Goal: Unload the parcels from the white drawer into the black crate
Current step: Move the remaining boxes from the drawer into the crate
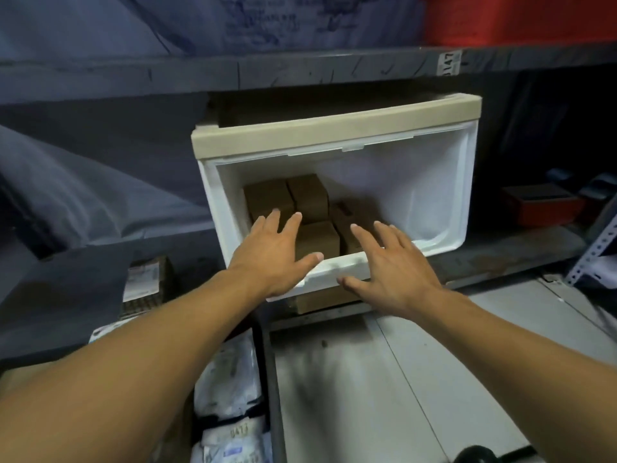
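Note:
The white drawer [440, 195] stands pulled out of its cream-topped housing on a grey shelf, at the centre of the head view. Several brown cardboard parcels [307, 195] sit packed in its left half; the right half shows bare white floor. My left hand [277, 255] reaches over the drawer's front rim with spread, straight fingers above the near parcels. My right hand [390, 269] hovers beside it with fingers spread, over the rim and the right-hand parcel. Neither hand holds anything. The black crate's edge [270, 379] runs down the lower middle, with white bagged parcels [230, 396] inside.
A grey shelf board [300, 66] hangs just above the drawer. A red crate [521, 18] sits on top right, a red box [541, 203] on the shelf at right. A labelled brown parcel [147, 282] lies lower left. Pale floor tiles [400, 379] spread below.

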{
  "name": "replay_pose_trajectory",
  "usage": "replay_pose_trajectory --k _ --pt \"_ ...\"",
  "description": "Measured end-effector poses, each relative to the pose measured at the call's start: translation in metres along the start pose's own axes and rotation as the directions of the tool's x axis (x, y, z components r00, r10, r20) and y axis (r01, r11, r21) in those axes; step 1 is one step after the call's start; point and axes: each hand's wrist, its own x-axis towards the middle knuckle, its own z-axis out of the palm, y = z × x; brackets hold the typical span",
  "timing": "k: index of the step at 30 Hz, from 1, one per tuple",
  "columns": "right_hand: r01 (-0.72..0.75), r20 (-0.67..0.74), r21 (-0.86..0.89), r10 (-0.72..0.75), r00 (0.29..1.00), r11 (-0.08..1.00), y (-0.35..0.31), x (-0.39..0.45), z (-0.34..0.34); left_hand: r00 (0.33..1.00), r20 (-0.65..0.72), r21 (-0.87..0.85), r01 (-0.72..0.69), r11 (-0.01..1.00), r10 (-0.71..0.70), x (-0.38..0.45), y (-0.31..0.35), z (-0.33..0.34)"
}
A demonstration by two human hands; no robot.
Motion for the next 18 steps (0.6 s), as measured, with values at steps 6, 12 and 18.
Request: replay_pose_trajectory --k 6,12,18 --pt "-0.047 -0.005 0.172 0.049 0.999 0.984 0.017 0.070 0.019 0.989 -0.005 -0.053 0.148 0.988 -0.148 0.076 -0.006 0.022" --pt "-0.066 0.041 0.373 0.055 0.998 0.925 0.030 0.136 0.032 0.951 0.026 -0.214 0.305 0.928 -0.307 0.133 -0.011 0.036" --pt "-0.083 0.074 0.556 0.050 0.996 0.827 0.036 0.208 0.049 0.952 -0.139 -0.397 0.201 0.896 -0.275 0.176 -0.004 0.049"
